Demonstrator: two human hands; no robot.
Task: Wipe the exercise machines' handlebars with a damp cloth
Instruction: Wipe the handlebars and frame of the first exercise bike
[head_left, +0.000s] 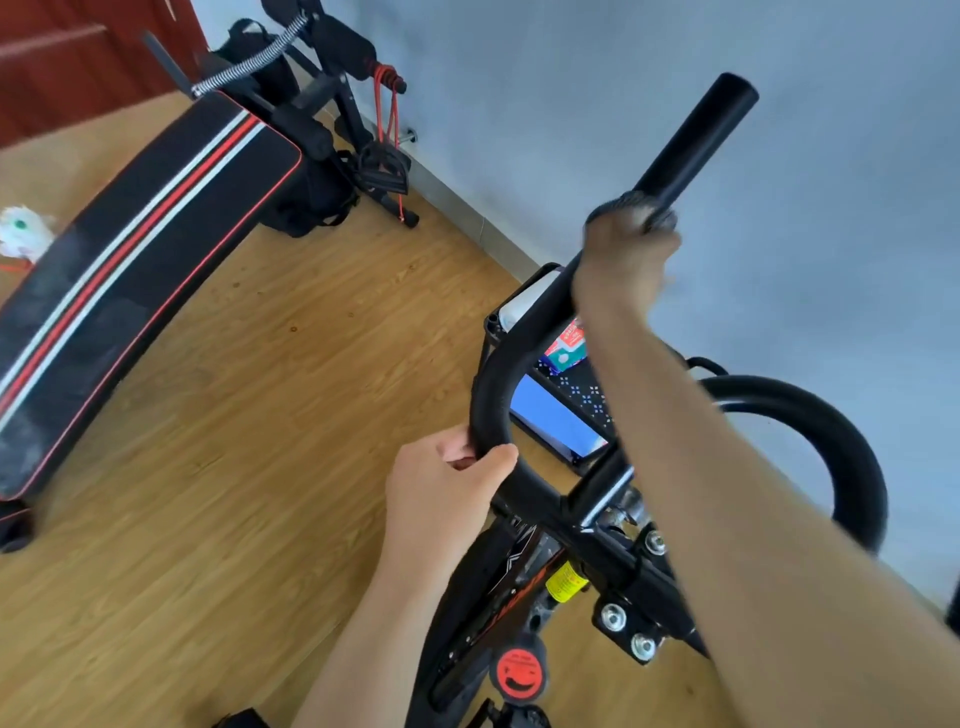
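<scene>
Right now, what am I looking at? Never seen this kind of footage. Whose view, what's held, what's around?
There is one picture, from a wide-angle camera worn on a person's head, looking down at their bare hands. No robot is involved.

The left hand grips the curved bend of an exercise bike's black handlebar. The right hand is closed around the upright part of that bar, higher up, with a dark cloth bunched in its grip. It is motion-blurred.

Behind, on the wooden floor, sits a black sit-up bench with red and white stripes. A red resistance band hangs by the wall.
</scene>
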